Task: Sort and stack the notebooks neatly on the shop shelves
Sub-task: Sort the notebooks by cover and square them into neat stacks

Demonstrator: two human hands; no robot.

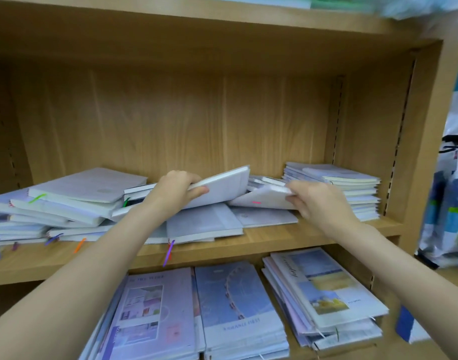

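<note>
The white notebook [220, 187] tilted up at the middle of the wooden shelf [274, 240] looks light and fairly stiff, with a smooth wrapped cover likely to slip, so the spine edge with thumb under and fingers over seems the safest hold. The left hand [177, 187] grips its left edge that way, the book reaching toward 2 o'clock from it. At 3 o'clock the right hand [317, 201] pinches a second flat notebook [261, 200], lying at its 9 o'clock on the loose pile.
</note>
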